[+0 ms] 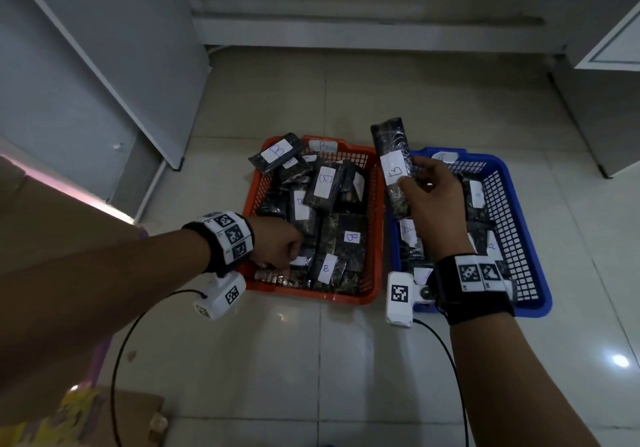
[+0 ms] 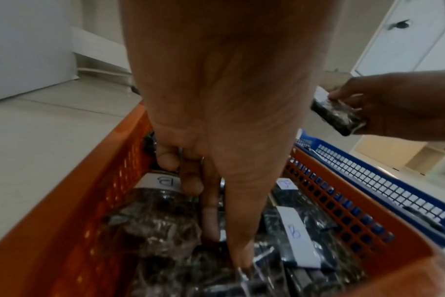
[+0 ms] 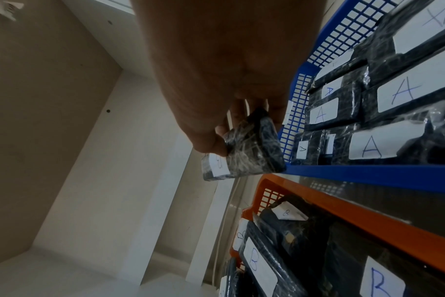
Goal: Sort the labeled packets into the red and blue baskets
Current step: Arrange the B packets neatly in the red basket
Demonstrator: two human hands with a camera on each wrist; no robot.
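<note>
The red basket (image 1: 311,296) holds several dark packets with white "B" labels; the blue basket (image 1: 533,239) to its right holds ones marked "A" (image 3: 404,90). My right hand (image 1: 415,176) pinches a long dark packet labelled "B" (image 1: 391,142) upright in the air over the gap between the baskets; the right wrist view shows it (image 3: 254,152) too. My left hand (image 1: 280,249) reaches into the red basket's near left corner. Its thumb and forefinger (image 2: 211,221) pinch a packet (image 2: 241,281) there, the other fingers curled.
Both baskets stand on a pale tiled floor (image 1: 277,360). A grey cabinet (image 1: 86,83) rises at the left, a white one (image 1: 606,48) at the far right. A brown cardboard box (image 1: 52,239) lies under my left forearm. Black cables (image 1: 117,360) trail from the wrist cameras.
</note>
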